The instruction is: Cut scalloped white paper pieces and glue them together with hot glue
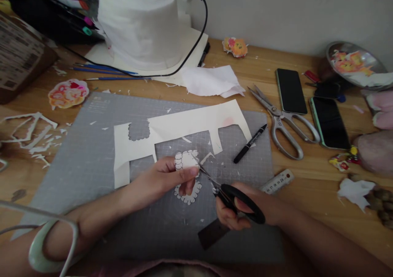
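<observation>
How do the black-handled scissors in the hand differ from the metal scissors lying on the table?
The black-handled scissors are held in the right hand, blades at the scalloped paper cutout; the all-metal scissors lie untouched on the wooden table, and look larger. Both have their blades open.

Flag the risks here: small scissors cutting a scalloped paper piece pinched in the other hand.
1. The black-handled scissors in the right hand have their tips close to the left hand's fingertips on the scalloped cutout; a slip could nick them.
2. The cutout is small and held only at a pinch, so it may twist and a scallop may tear.
</observation>
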`<state>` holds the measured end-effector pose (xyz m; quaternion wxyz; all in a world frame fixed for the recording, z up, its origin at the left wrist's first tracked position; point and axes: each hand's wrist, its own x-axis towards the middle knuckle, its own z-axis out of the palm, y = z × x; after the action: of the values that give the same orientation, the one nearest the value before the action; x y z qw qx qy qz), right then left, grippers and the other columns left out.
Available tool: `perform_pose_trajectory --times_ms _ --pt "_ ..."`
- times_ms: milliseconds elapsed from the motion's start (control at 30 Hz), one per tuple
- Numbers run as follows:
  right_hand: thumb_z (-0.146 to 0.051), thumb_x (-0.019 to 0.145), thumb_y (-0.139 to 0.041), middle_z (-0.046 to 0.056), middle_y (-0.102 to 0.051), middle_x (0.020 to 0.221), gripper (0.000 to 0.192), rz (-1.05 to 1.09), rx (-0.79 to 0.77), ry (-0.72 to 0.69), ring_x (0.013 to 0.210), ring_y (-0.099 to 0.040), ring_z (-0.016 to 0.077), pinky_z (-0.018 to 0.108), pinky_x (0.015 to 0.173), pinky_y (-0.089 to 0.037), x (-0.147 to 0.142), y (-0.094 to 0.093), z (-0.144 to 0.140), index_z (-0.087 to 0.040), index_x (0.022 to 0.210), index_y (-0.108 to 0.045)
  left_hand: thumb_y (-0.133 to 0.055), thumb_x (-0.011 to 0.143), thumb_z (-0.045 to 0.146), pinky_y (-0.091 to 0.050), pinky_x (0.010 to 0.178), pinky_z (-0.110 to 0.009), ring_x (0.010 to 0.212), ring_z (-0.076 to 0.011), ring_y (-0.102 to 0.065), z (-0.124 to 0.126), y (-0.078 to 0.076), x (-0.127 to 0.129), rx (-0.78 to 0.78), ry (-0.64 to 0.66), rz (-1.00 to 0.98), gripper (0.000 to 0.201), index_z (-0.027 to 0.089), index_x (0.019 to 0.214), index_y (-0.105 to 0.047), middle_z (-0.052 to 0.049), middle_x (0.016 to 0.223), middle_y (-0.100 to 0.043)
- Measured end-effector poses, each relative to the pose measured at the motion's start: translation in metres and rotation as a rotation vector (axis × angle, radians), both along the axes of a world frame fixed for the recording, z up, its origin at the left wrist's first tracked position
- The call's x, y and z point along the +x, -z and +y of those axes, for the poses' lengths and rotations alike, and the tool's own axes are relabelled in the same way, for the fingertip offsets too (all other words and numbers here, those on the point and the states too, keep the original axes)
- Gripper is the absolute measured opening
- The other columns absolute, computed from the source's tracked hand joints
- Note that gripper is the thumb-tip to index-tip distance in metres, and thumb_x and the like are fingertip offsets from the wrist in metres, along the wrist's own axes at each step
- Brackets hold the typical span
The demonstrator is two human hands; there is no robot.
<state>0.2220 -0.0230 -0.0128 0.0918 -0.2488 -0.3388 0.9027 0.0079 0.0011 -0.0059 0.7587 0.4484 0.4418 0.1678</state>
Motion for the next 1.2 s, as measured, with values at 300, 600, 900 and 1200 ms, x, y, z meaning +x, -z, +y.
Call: perform_pose_trajectory --times_ms 300,600,900,1200 --pt "-0.066 0.069 -0.052 -0.005 -0.041 0.045 0.052 -0.039 0.013 -0.011 0.042 -0.033 0.0060 0.020 0.040 -0.023 0.0003 -0.0019 0.0003 -0.017 0.058 -0.041 -0.053 0.077 0.039 -0.037 0.051 -0.021 0.051 -0.0108 -0.048 0.0006 -0.0042 0.0029 -0.005 0.021 0.033 0.032 0.018 0.053 -0.058 0.002 0.052 -0.055" --pt "-0.064 0.075 -0.045 -0.006 -0.040 0.045 0.049 -0.033 0.032 -0.027 0.042 -0.033 0.0068 0.023 0.045 -0.025 0.0015 0.0005 0.0002 -0.017 0.060 -0.042 -0.054 0.077 0.038 -0.037 0.051 -0.021 0.050 -0.0111 -0.048 0.0003 0.0001 0.0016 -0.002 0.002 -0.007 0.031 0.018 0.053 -0.058 0.001 0.052 -0.056" --pt "-0.058 0.080 -0.043 -0.005 -0.042 0.048 0.046 -0.003 0.016 -0.021 0.042 -0.032 0.0059 0.021 0.041 -0.022 0.0026 0.0016 -0.0004 -0.017 0.062 -0.042 -0.048 0.080 0.039 -0.041 0.056 -0.022 0.053 -0.0121 -0.051 0.0005 -0.0018 0.0015 -0.014 -0.067 -0.015 0.035 0.017 0.054 -0.059 0.001 0.053 -0.057" --pt "-0.062 0.079 -0.042 -0.005 -0.040 0.045 0.048 -0.016 0.033 -0.006 0.044 -0.032 0.0070 0.023 0.046 -0.024 0.0019 0.0006 -0.0006 -0.017 0.063 -0.042 -0.049 0.077 0.035 -0.040 0.054 -0.022 0.051 -0.0116 -0.050 -0.0005 -0.0024 0.0027 -0.088 -0.195 -0.040 0.031 0.016 0.055 -0.060 0.001 0.052 -0.057"
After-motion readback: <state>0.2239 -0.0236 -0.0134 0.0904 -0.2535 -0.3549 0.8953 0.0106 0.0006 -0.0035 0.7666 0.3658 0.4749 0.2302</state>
